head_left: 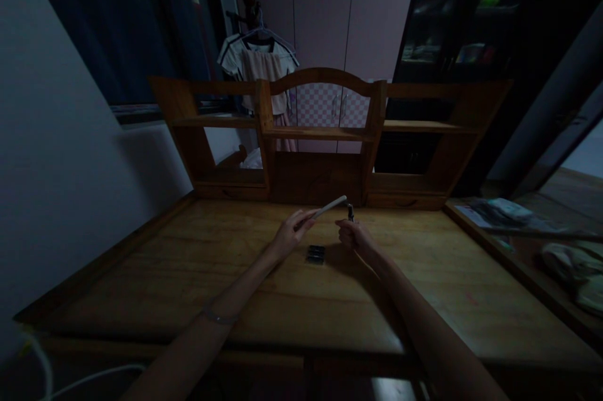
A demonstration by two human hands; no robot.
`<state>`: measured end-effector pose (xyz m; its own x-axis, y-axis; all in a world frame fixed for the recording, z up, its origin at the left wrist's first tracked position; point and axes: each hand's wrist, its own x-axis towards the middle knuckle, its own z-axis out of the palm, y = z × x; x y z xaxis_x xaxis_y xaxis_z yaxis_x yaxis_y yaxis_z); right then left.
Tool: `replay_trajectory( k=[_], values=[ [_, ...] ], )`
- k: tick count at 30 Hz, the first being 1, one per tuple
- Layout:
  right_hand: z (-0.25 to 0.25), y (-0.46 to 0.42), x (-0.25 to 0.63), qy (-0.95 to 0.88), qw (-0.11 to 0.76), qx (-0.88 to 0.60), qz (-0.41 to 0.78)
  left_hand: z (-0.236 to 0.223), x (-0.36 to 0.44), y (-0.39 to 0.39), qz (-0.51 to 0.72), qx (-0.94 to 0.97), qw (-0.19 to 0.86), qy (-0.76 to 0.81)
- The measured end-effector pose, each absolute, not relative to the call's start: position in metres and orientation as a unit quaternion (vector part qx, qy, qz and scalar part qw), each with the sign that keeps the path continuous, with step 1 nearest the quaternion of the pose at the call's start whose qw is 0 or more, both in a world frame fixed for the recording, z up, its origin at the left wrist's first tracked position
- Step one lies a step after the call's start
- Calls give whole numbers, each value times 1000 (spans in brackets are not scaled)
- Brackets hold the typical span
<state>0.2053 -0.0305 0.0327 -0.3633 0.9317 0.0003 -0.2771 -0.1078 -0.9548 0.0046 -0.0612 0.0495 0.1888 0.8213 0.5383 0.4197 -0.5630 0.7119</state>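
Note:
My left hand (291, 232) is closed round a thin white stick-like tube (330, 205) that points up and to the right. My right hand (353, 234) is a fist with a small dark piece (350, 211) sticking up from it, just right of the white tube's tip. On the wooden desk (424, 275), between and just below both hands, lies a small dark box-like object (315, 254). A thin bracelet (219, 317) circles my left wrist.
A wooden shelf hutch (325, 137) stands along the desk's back edge. Behind it hang clothes on a hanger (261, 61) before pink wardrobe doors. A lower surface at the right holds papers and cloth (499, 212). A white cable (42, 369) runs at bottom left.

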Motion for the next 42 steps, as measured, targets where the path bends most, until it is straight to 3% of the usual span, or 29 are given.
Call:
replay_trajectory(
  k=[16,42],
  values=[
    [31,-27,209,-445,424,-249,748,42,4,-58,489,740,256,384],
    [29,-26,208,-464,422,-255,736,41,8,-59,493,722,279,397]
  ],
)
